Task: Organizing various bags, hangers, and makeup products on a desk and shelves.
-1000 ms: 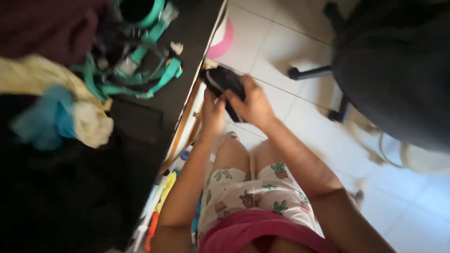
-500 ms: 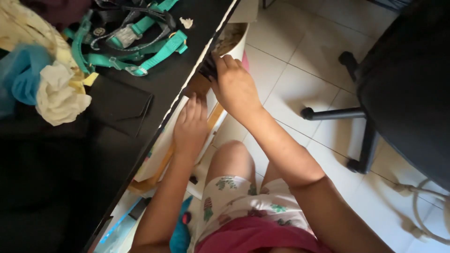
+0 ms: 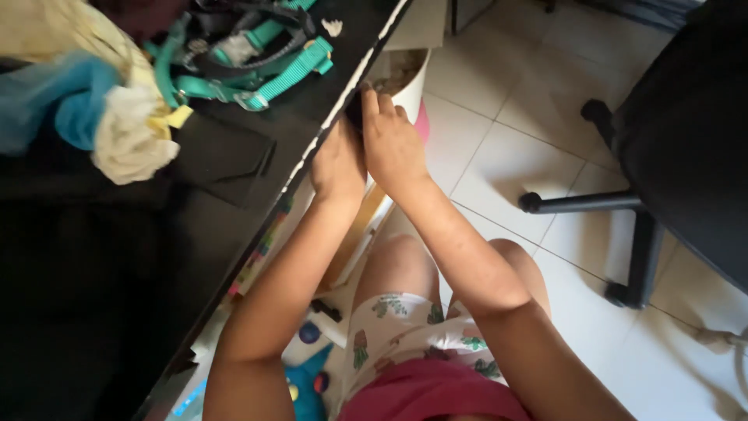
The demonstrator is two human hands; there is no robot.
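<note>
Head view: left hand [image 3: 339,162] and right hand [image 3: 392,144], side by side and touching, press a small dark object [image 3: 354,109] against the black desk's white-trimmed edge [image 3: 343,109], right fingers curled over it, left grip hidden.

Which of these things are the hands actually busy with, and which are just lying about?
In hand:
left hand and right hand, both at the desk edge
small dark item, mostly hidden by the fingers

Lying about:
teal strap harness
pale and blue cloths
white bin
black office chair
</note>
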